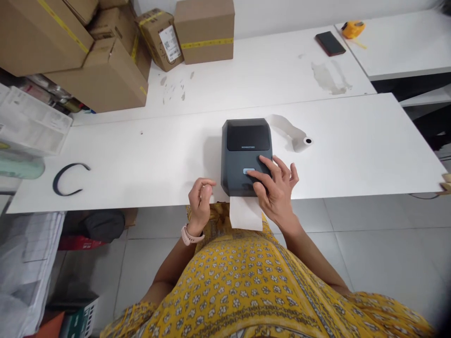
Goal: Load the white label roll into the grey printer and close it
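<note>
A dark grey-blue label printer (230,171) sits near the front edge of the white table. My right hand (278,188) lies over its top right side, fingers spread, with the index fingertip on the light-blue button (247,171). Blank white label paper (245,213) hangs out of the printer's front, over the table edge. Behind it, a paper strip runs to a small white paper roll (299,142) at the right. To the left of the printer is my left hand (200,201), its fingers loosely curled with nothing visible in them. A pink watch is on that wrist.
Cardboard boxes (206,33) stand along the back and left. A black headband (56,180) lies at the table's left. Far right, there is a dark phone-like slab (330,43) and a yellow tape measure (352,29). A wrapped package (33,119) sits on the left.
</note>
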A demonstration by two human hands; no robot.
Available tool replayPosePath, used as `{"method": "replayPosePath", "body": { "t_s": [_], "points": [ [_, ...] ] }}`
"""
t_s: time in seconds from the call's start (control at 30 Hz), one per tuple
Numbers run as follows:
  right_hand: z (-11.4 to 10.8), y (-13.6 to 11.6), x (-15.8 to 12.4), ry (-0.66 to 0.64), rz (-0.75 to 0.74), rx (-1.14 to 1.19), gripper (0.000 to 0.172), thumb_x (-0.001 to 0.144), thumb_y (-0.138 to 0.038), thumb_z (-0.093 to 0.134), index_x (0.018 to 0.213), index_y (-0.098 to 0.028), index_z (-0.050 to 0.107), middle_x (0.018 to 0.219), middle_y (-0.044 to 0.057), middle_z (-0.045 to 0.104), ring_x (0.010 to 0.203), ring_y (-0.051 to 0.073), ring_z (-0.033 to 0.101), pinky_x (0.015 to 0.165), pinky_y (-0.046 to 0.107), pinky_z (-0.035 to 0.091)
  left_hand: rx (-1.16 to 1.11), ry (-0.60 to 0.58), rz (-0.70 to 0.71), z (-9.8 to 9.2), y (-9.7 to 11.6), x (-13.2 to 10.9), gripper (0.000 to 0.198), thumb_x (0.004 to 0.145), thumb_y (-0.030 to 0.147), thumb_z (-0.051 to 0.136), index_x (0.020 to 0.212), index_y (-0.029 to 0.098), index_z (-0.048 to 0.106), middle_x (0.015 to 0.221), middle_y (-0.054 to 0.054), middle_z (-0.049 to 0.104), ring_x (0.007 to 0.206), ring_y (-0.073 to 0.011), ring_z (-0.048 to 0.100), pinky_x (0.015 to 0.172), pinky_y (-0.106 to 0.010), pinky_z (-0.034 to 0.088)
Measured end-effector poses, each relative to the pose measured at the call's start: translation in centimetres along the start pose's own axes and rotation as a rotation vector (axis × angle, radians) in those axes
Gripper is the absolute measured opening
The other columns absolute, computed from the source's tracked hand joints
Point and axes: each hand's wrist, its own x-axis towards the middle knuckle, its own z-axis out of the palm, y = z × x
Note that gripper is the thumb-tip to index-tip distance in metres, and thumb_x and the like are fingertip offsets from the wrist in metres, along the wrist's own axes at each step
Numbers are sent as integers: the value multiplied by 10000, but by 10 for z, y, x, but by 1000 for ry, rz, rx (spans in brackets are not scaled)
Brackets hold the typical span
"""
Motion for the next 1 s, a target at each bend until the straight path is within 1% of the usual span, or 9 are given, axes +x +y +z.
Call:
{"method": "replayPosePath", "body": {
  "t_s": [0.1, 0.17, 0.23, 0.33, 0.4, 0.5, 0.6, 0.8, 1.0],
  "points": [
    [0, -2, 4, 15, -21, -26, 282, 1061, -490, 480, 1182, -425, 726, 1510, -64, 612, 1556, 320, 375, 1305, 652, 36, -5, -7, 102, 12, 5, 2, 387, 1048, 485, 493, 1341, 272, 631, 1402, -96, 636, 1312, -264, 598, 1073, -453, 519],
    [0, -4, 6, 26, -33, -47, 261, 1054, -487, 504, 1165, -411, 728, 1509, -62, 620, 1569, 326, 361, 1302, 659, 27, 6, -81, 123, 20, 8, -1, 501, 1060, 486, 475, 1522, 295, 492, 1625, -95, 475, 1528, -292, 424, 1260, -533, 363],
    [1, -4, 7, 32, -34, -58, 250, 1048, -488, 522, 1163, -402, 727, 1507, -56, 626, 1575, 331, 357, 1302, 667, 22, 4, -140, 105, 27, 10, -6, 583, 1070, 483, 459, 1619, 315, 358, 1726, -80, 336, 1619, -293, 279, 1334, -548, 239],
    [2, -2, 5, 18, -34, -21, 260, 1038, -515, 536, 1183, -405, 720, 1507, -48, 627, 1584, 335, 344, 1305, 685, 24, -59, -179, 39, 33, 11, -14, 640, 1072, 490, 462, 1663, 352, 257, 1780, -51, 213, 1656, -287, 183, 1362, -529, 185],
    [3, 3, -1, -1, -35, 95, 334, 1028, -560, 528, 1289, -414, 677, 1579, -27, 562, 1599, 336, 320, 1307, 688, 105, -103, -180, 1, 35, 10, -18, 657, 1070, 503, 463, 1671, 374, 229, 1792, -35, 172, 1663, -282, 156, 1367, -520, 178],
    [5, 15, -13, 24, 59, 356, 584, 1031, -654, 422, 1571, -432, 423, 1737, 10, 338, 1630, 331, 264, 1294, 677, 240, -92, -178, -46, 35, 10, -20, 657, 1074, 511, 449, 1675, 401, 208, 1800, -4, 135, 1672, -270, 105, 1376, -517, 144],
    [8, 24, -22, 57, 188, 477, 702, 1029, -723, 263, 1670, -443, 200, 1784, 3, 223, 1656, 328, 194, 1312, 701, 188, -48, -184, -45, 35, 10, -19, 630, 1080, 520, 417, 1671, 419, 226, 1796, 19, 153, 1674, -263, 94, 1379, -522, 134],
    [13, 20, -21, -33, 96, 465, 671, 1024, -741, 183, 1649, -503, 233, 1800, -55, 150, 1665, 336, 162, 1318, 723, 132, -55, -153, 90, 39, 7, -13, 606, 1085, 518, 384, 1663, 354, 304, 1774, -18, 246, 1660, -283, 171, 1373, -522, 160],
    [16, 20, -21, -40, 81, 444, 688, 1019, -750, 188, 1662, -504, 169, 1807, -52, 106, 1666, 338, 157, 1310, 739, 136, -131, -140, 64, 50, 0, -17, 671, 1066, 544, 418, 1680, 337, 245, 1790, -33, 190, 1659, -286, 177, 1365, -510, 204]
  ]
}}
